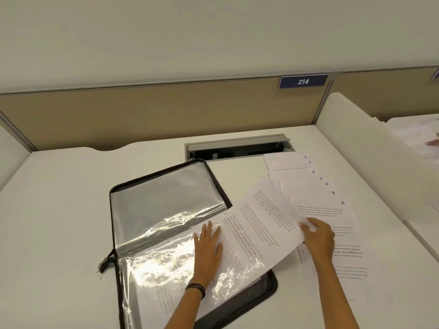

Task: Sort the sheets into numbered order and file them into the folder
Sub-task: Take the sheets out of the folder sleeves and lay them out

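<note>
The left hand (207, 248) presses flat on the black-edged clear plastic folder (166, 191), probably steadying it. The right hand (318, 236) pinches the white printed sheet (261, 224), likely steering it inside. Farther right, numbered white sheets (308, 184) lie fanned, numbers visible.

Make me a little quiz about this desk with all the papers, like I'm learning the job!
1. True or false: the left hand rests flat, fingers straight, over the open clear zip folder.
2. What does the right hand pinch? A) a printed sheet B) a pen C) a stapler
3. Fill in: of the fanned sheets, the nearest one bears a handwritten ___.

Key: 1 true; 2 A; 3 the number 8.
</note>
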